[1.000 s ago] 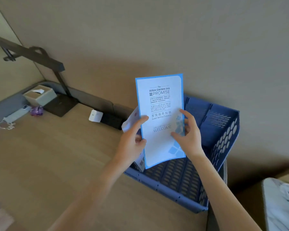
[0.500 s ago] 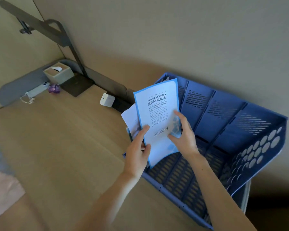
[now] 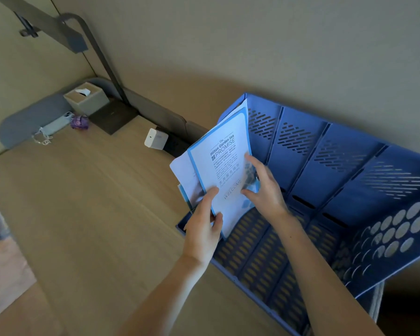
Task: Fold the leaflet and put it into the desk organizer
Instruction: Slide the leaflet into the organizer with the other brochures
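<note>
While both hands pinch the leaflet, left hand at its bottom edge, right hand on its front, it stands in the organizer's leftmost slot.

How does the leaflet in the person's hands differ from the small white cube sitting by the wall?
The leaflet is a thin, flat sheet with a blue border and printed text; the white cube is a blocky solid with a plain face. The leaflet is held upright by the left hand and right hand over the blue desk organizer; the cube rests untouched on the desk. The leaflet looks much taller. Both are mostly white.
</note>
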Action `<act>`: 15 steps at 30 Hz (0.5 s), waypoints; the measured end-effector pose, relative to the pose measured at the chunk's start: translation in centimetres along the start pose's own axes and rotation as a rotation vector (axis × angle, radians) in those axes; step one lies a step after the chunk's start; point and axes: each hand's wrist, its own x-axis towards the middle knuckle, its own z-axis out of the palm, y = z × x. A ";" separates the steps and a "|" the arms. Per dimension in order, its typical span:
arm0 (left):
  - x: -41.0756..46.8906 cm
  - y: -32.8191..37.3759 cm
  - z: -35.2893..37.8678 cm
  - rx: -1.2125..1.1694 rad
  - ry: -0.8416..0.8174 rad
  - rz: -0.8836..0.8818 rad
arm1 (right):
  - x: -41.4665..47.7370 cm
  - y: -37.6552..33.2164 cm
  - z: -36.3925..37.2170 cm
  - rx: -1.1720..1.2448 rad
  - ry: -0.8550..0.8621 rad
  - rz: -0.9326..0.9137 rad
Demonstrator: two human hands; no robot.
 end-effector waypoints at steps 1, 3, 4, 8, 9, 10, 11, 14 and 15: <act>0.1 -0.1 0.0 0.010 -0.009 -0.004 | 0.1 0.1 0.1 -0.008 -0.007 -0.004; 0.4 -0.1 0.1 0.019 -0.011 -0.012 | 0.4 0.3 0.2 -0.027 -0.017 -0.008; 0.4 -0.1 0.1 0.016 -0.009 -0.018 | 0.5 0.4 0.3 -0.039 -0.020 -0.009; 0.4 -0.3 0.4 -0.006 -0.012 -0.009 | 0.7 0.3 -0.2 -0.073 -0.013 -0.023; 0.4 -0.4 0.5 -0.004 -0.018 -0.003 | 0.7 0.4 -0.4 -0.082 -0.013 -0.032; 0.5 -0.4 0.6 0.000 -0.026 -0.002 | 0.6 0.4 -0.5 -0.092 -0.016 -0.038; 0.6 -0.5 0.6 0.008 -0.030 0.000 | 0.6 0.4 -0.6 -0.099 -0.022 -0.041; 0.7 -0.7 0.7 0.035 -0.022 0.013 | 0.5 0.3 -0.5 -0.114 -0.042 -0.039; 0.8 -0.8 0.7 0.038 -0.022 0.018 | 0.5 0.2 -0.4 -0.117 -0.045 -0.042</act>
